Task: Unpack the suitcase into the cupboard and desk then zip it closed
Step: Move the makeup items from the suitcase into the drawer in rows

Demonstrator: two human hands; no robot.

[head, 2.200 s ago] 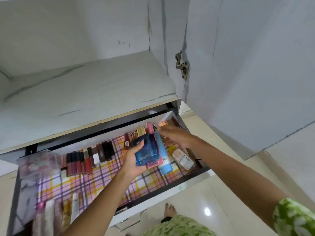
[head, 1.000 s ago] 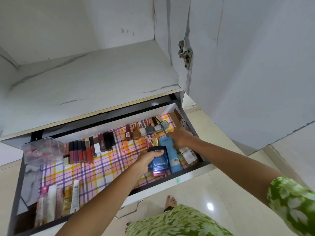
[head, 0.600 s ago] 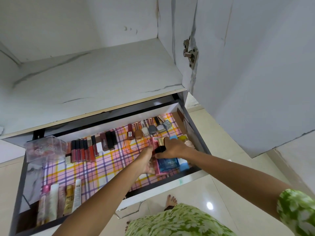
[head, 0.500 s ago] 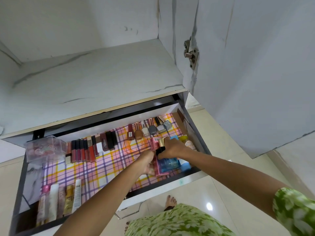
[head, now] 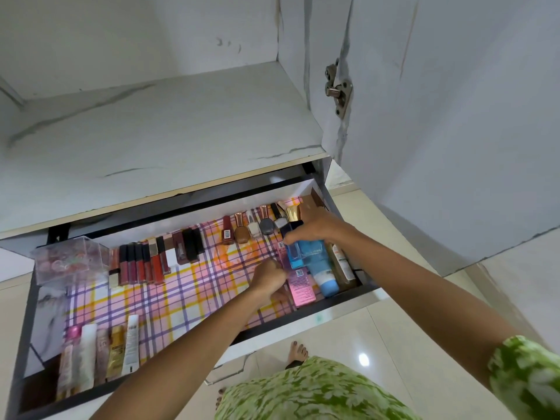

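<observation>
**Crowded corner of the drawer left little room for error**

The right hand [head: 318, 227] gripped the blue perfume bottle [head: 304, 253] from above, fingers wrapped round its dark cap end, the bottle lying on or just over the right end of the open drawer [head: 194, 341]. The left hand [head: 269, 277] was clenched into a loose fist just beside the pink box [head: 298, 286]; whether it pinched anything could not be told. The suitcase was not in view.

The likeliest trouble came from the packing. The perfume bottle sat wedged between the pink box and a light-blue tube [head: 325, 275], with an amber bottle [head: 344, 266] hard against the drawer's right wall. Pushing the glass down into that gap could have tipped it onto its neighbours or ridden it up over the tube, leaving it too high for the drawer to shut under the shelf [head: 157, 137].

Just behind the right hand stood a row of nail polish bottles [head: 251, 230], upright and narrow. A knuckle or wrist sweeping back would probably have toppled them in a chain.

The checked liner [head: 169, 295] looked loose; the left fist dragging across it might have rucked it and shifted the lipsticks [head: 141, 265] lined up further left.
</observation>
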